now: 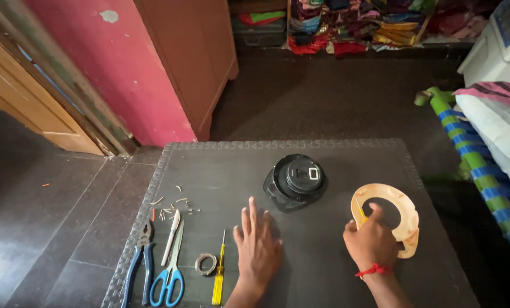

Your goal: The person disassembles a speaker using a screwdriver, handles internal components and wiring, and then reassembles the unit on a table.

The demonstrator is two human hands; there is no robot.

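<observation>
right hand (371,242): grip closed around a thin yellow tool (360,212), shaft sticking up past the thumb; red thread on the wrist
ring (406,212): cream, open-ended, flat on the bench, touching the right grip's far side and curving away to its right
left hand (259,244): palm down on the bench (335,171), fingers spread, holding nothing
screwdriver (219,274): yellow, just left of the left grip, lying lengthwise
wire coil (205,263): small, left of the screwdriver
scissors (171,268): blue handles, further left
pen (171,235): white, beside the scissors
pliers (140,259): blue grips, at the bench's left edge
wire bits (175,208): scattered beyond the pliers
black housing (295,182): round, beyond the left grip, between both hands, well apart from each
</observation>
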